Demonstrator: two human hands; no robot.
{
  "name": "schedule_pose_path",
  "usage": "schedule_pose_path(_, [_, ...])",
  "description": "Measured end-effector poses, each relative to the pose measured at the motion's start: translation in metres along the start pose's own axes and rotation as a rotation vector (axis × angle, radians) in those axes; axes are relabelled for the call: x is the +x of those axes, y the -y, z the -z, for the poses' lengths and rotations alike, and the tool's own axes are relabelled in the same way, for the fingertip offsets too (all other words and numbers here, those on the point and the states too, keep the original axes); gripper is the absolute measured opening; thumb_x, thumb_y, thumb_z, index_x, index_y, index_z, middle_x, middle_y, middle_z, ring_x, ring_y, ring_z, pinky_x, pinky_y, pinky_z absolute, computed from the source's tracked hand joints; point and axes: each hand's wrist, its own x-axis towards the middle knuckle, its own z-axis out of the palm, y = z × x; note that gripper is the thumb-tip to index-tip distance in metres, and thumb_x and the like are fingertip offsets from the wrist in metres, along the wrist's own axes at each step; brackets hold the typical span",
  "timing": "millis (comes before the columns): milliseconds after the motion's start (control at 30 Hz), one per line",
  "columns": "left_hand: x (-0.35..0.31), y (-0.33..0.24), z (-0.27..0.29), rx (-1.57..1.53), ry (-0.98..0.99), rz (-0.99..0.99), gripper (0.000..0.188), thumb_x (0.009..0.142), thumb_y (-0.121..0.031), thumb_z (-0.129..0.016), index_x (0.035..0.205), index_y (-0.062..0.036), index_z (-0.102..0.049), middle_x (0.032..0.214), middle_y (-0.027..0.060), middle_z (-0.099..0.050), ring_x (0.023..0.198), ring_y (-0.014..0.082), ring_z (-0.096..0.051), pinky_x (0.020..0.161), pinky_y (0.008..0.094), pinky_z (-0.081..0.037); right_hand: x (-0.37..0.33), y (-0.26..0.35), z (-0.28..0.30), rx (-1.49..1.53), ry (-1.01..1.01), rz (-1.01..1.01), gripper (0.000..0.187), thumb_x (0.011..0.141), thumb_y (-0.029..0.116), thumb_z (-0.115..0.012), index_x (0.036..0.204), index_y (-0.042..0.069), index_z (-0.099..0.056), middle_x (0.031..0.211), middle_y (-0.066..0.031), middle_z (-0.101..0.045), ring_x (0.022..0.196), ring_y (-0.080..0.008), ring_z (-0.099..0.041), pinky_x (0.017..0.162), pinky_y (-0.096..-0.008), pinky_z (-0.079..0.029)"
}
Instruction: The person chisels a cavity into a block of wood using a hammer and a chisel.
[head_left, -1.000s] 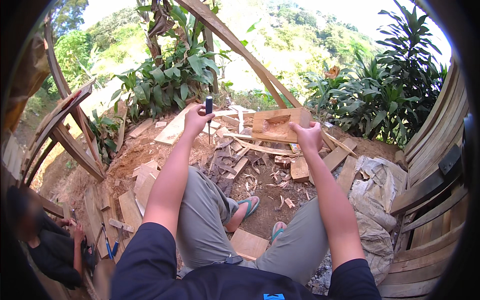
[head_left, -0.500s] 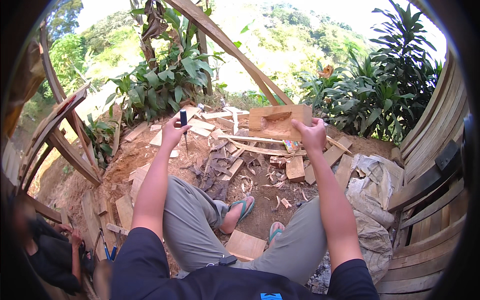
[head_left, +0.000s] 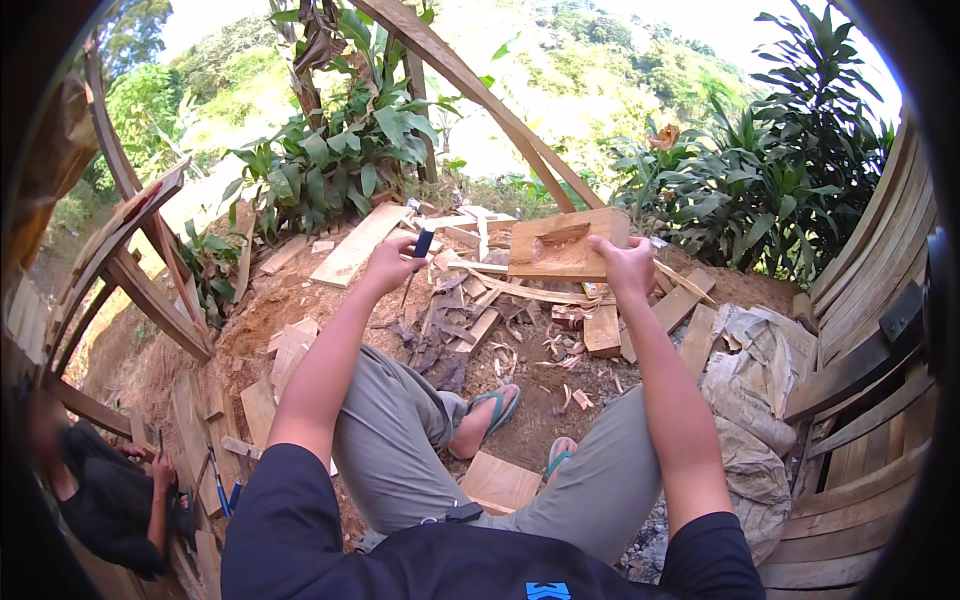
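Observation:
My left hand [head_left: 392, 264] is closed around a tool with a dark blue handle [head_left: 424, 243]. Its thin shaft points down, and I cannot tell whether it is a chisel or a screwdriver. With my right hand [head_left: 630, 268] I grip the right end of a thick wooden block [head_left: 560, 265], thumb on its front face. A rough, elongated hollow is cut into that face. The block is held up over the wood scraps, and the tool is to its left, apart from it.
Offcuts and shavings cover the dirt around my sandalled feet. A wooden board [head_left: 500, 482] lies between my legs. Crumpled sacks [head_left: 745, 400] lie at the right beside a slatted wooden wall [head_left: 850, 490]. Another person [head_left: 115, 490] sits at the lower left, near blue-handled tools [head_left: 221, 495].
My left hand has moved right and slightly down with the tool, closer to the block, and the tool is now tilted. The block stays in my right hand. The view has shifted slightly.

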Motion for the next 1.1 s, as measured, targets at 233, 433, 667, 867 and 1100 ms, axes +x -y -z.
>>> schedule_pose_path(233, [0.006,-0.025,-0.014,-0.273,-0.076,-0.230,0.028,0.087,-0.007,-0.080,0.110,0.0006,-0.066,0.103,0.0121,-0.075,0.092,0.0179,-0.074,0.078,0.0308,-0.059,-0.003,-0.004,-0.019,-0.080,0.161,-0.012,0.080,0.062,0.056,-0.087,0.116,0.002,-0.064,0.111,-0.0162,-0.073,0.104,-0.0288,-0.069,0.096,-0.0389,-0.050])
schedule_pose_path(433, [0.003,-0.064,-0.025,-0.510,-0.173,-0.226,0.032,0.091,-0.019,-0.080,0.108,0.0011,-0.062,0.099,0.0123,-0.075,0.087,0.0164,-0.074,0.075,0.0292,-0.060,-0.012,-0.004,-0.032,-0.205,0.249,-0.046,0.078,0.062,0.055,-0.089,0.115,0.001,-0.068,0.111,-0.0159,-0.074,0.105,-0.0269,-0.070,0.097,-0.0376,-0.049])
schedule_pose_path(667, [0.003,-0.085,-0.057,-0.463,-0.113,-0.297,0.031,0.089,-0.014,-0.081,0.108,0.0027,-0.062,0.102,0.0140,-0.076,0.092,0.0185,-0.075,0.074,0.0285,-0.059,-0.014,0.004,-0.052,-0.113,0.283,-0.007,0.077,0.063,0.051,-0.090,0.115,-0.001,-0.068,0.110,-0.0146,-0.074,0.100,-0.0244,-0.071,0.092,-0.0359,-0.051])
schedule_pose_path(867, [-0.002,-0.104,-0.060,-0.476,-0.077,-0.338,0.035,0.087,-0.013,-0.082,0.112,0.0019,-0.063,0.104,0.0154,-0.076,0.094,0.0225,-0.076,0.080,0.0354,-0.063,-0.013,0.010,-0.055,-0.090,0.310,-0.007,0.085,0.062,0.057,-0.087,0.123,0.002,-0.065,0.119,-0.0162,-0.072,0.110,-0.0286,-0.069,0.099,-0.0384,-0.050])
schedule_pose_path(1100, [-0.002,-0.113,-0.043,-0.503,-0.130,-0.377,0.035,0.089,-0.014,-0.081,0.114,0.0020,-0.061,0.105,0.0158,-0.075,0.092,0.0235,-0.077,0.076,0.0330,-0.063,-0.017,0.008,-0.039,-0.160,0.304,0.031,0.081,0.061,0.056,-0.087,0.120,0.004,-0.065,0.116,-0.0147,-0.073,0.108,-0.0276,-0.070,0.097,-0.0377,-0.050])
